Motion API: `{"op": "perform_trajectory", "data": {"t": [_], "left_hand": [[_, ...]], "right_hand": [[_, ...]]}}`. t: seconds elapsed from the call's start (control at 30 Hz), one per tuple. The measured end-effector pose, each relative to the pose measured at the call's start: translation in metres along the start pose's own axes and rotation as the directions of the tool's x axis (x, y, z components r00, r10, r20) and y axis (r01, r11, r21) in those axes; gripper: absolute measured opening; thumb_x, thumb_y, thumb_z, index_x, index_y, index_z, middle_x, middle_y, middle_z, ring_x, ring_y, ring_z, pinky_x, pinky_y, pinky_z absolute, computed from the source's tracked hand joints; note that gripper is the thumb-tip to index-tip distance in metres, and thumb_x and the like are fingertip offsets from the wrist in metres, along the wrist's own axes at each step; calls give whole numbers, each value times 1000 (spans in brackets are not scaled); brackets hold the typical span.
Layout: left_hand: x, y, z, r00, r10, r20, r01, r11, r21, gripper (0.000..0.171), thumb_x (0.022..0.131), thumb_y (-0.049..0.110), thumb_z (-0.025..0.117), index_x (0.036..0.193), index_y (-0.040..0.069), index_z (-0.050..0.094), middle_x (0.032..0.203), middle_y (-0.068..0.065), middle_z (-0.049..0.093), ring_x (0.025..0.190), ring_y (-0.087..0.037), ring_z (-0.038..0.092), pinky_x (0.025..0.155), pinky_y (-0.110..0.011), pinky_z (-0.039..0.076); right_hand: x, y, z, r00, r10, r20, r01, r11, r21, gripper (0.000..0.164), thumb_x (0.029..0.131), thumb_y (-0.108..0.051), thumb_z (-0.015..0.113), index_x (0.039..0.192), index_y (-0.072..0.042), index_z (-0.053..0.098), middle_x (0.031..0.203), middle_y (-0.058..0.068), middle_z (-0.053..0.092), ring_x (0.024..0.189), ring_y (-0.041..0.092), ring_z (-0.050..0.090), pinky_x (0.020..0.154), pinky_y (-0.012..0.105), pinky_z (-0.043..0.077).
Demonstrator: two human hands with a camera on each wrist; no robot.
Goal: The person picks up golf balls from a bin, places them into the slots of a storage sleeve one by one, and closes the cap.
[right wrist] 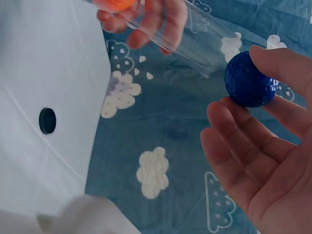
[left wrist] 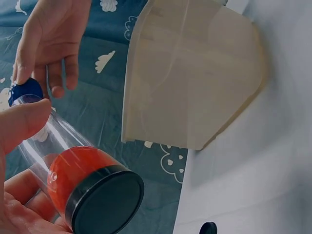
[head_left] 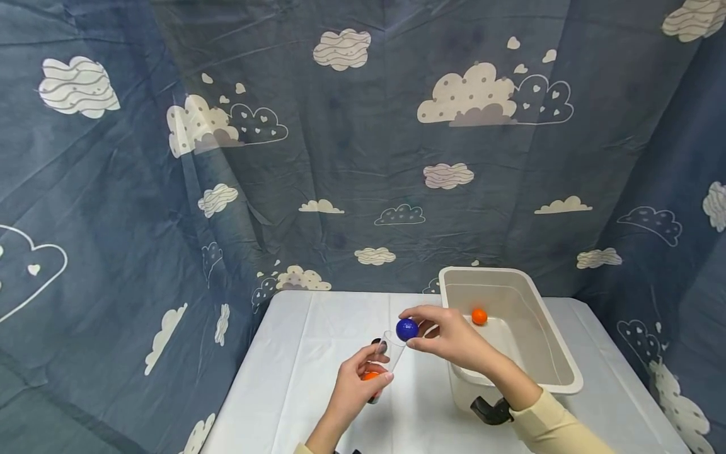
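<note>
My left hand (head_left: pixel 354 388) grips a clear tube (head_left: pixel 395 353), tilted with its open mouth up and towards the right hand. Inside its lower part sits an orange ball (left wrist: pixel 80 168), and a black cap (left wrist: pixel 108 202) closes that end. Between thumb and fingers, my right hand (head_left: pixel 450 334) pinches a shiny blue ball (right wrist: pixel 250 79). The blue ball is right at the tube's mouth; whether it touches the rim I cannot tell. Left fingers partly cover the tube and orange ball in the head view.
A beige plastic bin (head_left: pixel 488 270) stands on the right of the white-covered table (head_left: pixel 295 372), under my right forearm. Another orange ball (head_left: pixel 479 316) lies inside it. A round dark lid (right wrist: pixel 47 121) lies on the table. Cloud-patterned cloth (head_left: pixel 351 139) hangs behind and at both sides.
</note>
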State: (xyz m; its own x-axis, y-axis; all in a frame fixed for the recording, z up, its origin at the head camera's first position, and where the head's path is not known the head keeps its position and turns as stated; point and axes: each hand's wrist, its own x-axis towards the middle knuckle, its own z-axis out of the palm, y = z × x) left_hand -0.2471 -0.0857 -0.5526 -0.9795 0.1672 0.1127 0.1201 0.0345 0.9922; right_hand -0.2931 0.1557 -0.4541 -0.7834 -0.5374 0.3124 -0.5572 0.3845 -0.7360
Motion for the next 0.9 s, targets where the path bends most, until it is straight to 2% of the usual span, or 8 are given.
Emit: {"op": "perform_trajectory", "data": {"t": [0.2, 0.47, 0.67, 0.9], "left_hand": [[0, 2, 0, 1000, 11, 21, -11, 1000, 4, 51, 83, 22, 85, 130, 21, 66, 108, -4, 71, 93, -22, 69, 75, -29, 57], [-2, 2, 0, 1000, 15, 6, -15, 1000, 4, 49, 85, 16, 82, 131, 13, 66, 110, -7, 71, 93, -22, 69, 74, -29, 57], [-3, 0, -2, 1000, -19, -16, 19, 1000, -12, 50, 86, 14, 81, 133, 10, 64, 121, -10, 68, 98, -21, 66, 75, -28, 56], [-4, 0, -2, 1000, -19, -13, 19, 999, -41, 51, 85, 18, 82, 133, 11, 64, 121, -11, 68, 101, -23, 66, 79, -29, 56]], "right_hand": [[1, 5, 11, 1000, 14, 24, -15, 1000, 25, 41, 87, -30, 81, 125, -29, 66, 109, -12, 69, 91, 15, 67, 81, 35, 57], [0, 8, 18, 998, 32, 48, -33, 999, 29, 34, 91, -31, 77, 123, -20, 70, 109, -7, 70, 92, 16, 67, 82, 34, 56], [0, 8, 15, 998, 30, 50, -30, 1000, 0, 26, 94, -30, 74, 119, -25, 71, 107, -7, 70, 91, 16, 67, 83, 33, 56], [2, 5, 3, 999, 25, 46, -24, 999, -26, 25, 94, -28, 74, 119, -26, 70, 106, -11, 69, 91, 14, 67, 82, 33, 56]]}}
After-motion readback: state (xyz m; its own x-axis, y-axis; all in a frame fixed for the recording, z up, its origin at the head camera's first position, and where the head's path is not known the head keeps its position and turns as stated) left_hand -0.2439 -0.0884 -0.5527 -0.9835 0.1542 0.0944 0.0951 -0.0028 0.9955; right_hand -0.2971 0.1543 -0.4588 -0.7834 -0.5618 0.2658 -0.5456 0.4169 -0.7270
